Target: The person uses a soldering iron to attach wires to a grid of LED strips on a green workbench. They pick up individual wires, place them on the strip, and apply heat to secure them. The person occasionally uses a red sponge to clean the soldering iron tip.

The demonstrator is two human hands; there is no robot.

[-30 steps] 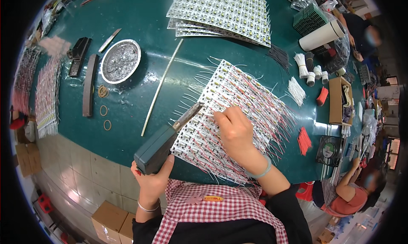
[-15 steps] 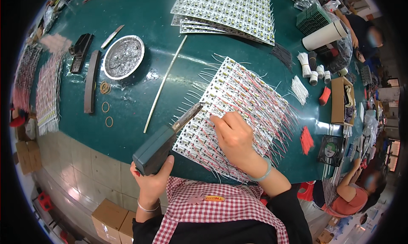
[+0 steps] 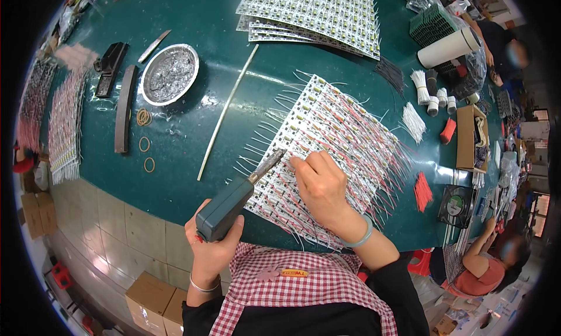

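Note:
My left hand (image 3: pixel 215 242) is wrapped round the dark green, boxy handle of a soldering gun (image 3: pixel 225 206). Its blackened tip reaches up and right to the white circuit-board panel (image 3: pixel 308 102), close to my right fingertips. Over the panel, my right hand (image 3: pixel 322 181) has thumb and forefinger pinched together near the tip. Whatever they pinch is too small to make out; thin wires lie around them. Rows of small components cover the panel. White wires stick out along its left edge, and red and white wires spread over its right side.
Stacked panels (image 3: pixel 315 14) lie at the back. To the left are a bowl of silvery scrap (image 3: pixel 169 74), a grey bar (image 3: pixel 125 111) and rubber bands (image 3: pixel 144 144). A thin rod (image 3: pixel 228 111) lies beside the panel. Red wires (image 3: pixel 423 191) and a small fan (image 3: pixel 455 206) sit right; two people work beyond.
My left hand has moved the soldering gun to the right, and its tip now sits slightly lower, nearer my right fingertips. My right hand has hardly moved.

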